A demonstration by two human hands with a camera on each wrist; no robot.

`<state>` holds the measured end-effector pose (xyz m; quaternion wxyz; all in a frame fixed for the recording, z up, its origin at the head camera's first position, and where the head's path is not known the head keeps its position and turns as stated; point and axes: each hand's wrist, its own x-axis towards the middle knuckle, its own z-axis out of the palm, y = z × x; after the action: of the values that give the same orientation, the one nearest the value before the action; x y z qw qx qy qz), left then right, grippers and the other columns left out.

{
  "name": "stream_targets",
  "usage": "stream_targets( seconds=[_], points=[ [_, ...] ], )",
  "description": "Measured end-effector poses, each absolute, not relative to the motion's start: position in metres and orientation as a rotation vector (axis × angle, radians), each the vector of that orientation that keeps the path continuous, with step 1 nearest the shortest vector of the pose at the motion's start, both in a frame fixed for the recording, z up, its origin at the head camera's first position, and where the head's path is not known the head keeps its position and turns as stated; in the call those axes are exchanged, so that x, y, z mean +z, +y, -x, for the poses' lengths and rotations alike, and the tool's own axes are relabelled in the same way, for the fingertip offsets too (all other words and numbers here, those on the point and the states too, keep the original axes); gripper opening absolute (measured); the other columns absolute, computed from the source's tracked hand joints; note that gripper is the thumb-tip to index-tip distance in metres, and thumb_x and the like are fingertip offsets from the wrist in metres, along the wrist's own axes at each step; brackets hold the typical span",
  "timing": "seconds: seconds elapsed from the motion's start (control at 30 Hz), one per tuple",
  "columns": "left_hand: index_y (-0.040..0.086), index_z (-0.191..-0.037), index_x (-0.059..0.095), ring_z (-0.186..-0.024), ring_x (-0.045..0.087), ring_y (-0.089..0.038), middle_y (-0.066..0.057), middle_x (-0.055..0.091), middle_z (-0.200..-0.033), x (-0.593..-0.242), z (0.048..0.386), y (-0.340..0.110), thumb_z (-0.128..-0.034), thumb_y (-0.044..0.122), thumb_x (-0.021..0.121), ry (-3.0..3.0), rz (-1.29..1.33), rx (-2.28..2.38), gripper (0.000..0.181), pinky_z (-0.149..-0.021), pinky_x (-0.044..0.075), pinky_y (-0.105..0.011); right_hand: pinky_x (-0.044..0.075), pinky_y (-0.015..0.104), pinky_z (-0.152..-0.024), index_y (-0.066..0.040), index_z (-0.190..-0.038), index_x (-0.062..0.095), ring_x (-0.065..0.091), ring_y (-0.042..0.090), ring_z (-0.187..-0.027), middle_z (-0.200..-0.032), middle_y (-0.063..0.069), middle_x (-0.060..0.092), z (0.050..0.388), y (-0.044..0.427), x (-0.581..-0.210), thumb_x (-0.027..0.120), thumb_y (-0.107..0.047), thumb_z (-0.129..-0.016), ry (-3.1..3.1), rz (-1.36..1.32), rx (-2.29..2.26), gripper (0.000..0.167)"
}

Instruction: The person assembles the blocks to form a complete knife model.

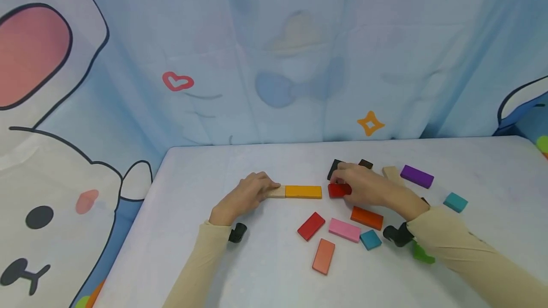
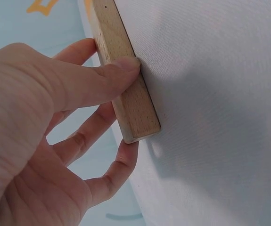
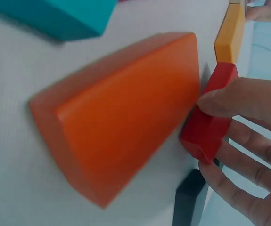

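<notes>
A plain wooden block [image 2: 133,101] lies on the white table, pinched between the thumb and fingers of my left hand [image 1: 249,194]. Against its right end, in line with it, sits a yellow block [image 1: 303,192]. My right hand [image 1: 363,185] grips a red block [image 3: 208,122] between thumb and fingers. In the head view the red block is just right of the yellow one, with a small gap, and the hand hides part of it. An orange block [image 3: 126,117] looms large in the right wrist view, beside the red block.
Nearer me lie a second red block [image 1: 311,226], a pink block [image 1: 344,230], a salmon block [image 1: 323,256] and a teal block [image 1: 370,240]. Toward the right are a purple block [image 1: 417,176], another teal block [image 1: 455,202] and a green block [image 1: 423,254]. A black block [image 1: 334,169] stands behind my right hand.
</notes>
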<state>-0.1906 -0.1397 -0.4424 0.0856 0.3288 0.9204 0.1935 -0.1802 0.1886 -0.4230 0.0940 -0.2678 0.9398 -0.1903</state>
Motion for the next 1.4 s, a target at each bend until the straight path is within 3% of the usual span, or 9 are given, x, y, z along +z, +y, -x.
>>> stream_targets(
  seconds=[0.5, 1.4],
  points=[
    [0.007, -0.135, 0.07, -0.116, 0.06, -0.028, -0.006, 0.067, -0.121, -0.441, 0.188, -0.14, -0.0988, -0.003, 0.068, 2.745, -0.975, 0.571, 0.037, -0.099, 0.051, -0.047, 0.061, 0.043, -0.087, -0.003, -0.117, 0.074, 0.064, 0.028, -0.101, -0.112, 0.013, 0.066, 0.18, 0.177, -0.427, 0.088, -0.005, -0.082, 2.792, 0.805, -0.572, 0.038],
    [0.008, -0.136, 0.07, -0.116, 0.06, -0.028, -0.006, 0.067, -0.122, -0.44, 0.19, -0.14, -0.1011, 0.0, 0.066, 2.736, -0.976, 0.569, 0.036, -0.1, 0.051, -0.045, 0.061, 0.039, -0.084, -0.004, -0.118, 0.075, 0.064, 0.023, -0.096, -0.105, 0.006, 0.066, 0.183, 0.182, -0.426, 0.087, -0.01, -0.086, 2.792, 0.851, -0.61, 0.035]
  ],
)
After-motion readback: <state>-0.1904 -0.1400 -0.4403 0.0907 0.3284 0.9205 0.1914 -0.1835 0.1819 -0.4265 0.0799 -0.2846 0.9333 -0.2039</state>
